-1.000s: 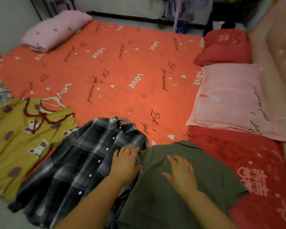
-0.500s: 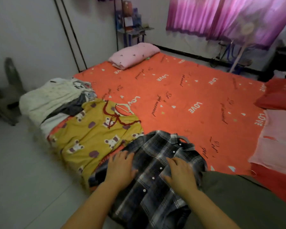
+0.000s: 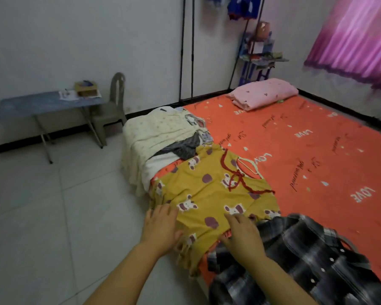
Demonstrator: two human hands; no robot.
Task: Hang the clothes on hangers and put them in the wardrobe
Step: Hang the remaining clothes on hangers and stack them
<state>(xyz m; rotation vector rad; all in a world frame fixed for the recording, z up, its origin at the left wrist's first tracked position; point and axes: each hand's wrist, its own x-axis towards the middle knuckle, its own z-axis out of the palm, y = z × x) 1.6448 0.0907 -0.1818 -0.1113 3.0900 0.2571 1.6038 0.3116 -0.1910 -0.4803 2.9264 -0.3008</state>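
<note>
Yellow garment (image 3: 209,194): cartoon-animal print, red trim and tie at neck, white hanger (image 3: 249,166) in collar. Lies flat at near-left edge of bed (image 3: 306,150), hem over the side; plaid shirt (image 3: 306,249) just beside it, R.
Change vs. 0.5 s ago: both hands were on the plaid shirt, now on the garment.
Left hand (image 3: 161,230): fingers straight, flat against garment's L edge, gripping nothing.
Right hand (image 3: 243,241): fingers extended, palm down on garment's lower part, nothing grasped.
</note>
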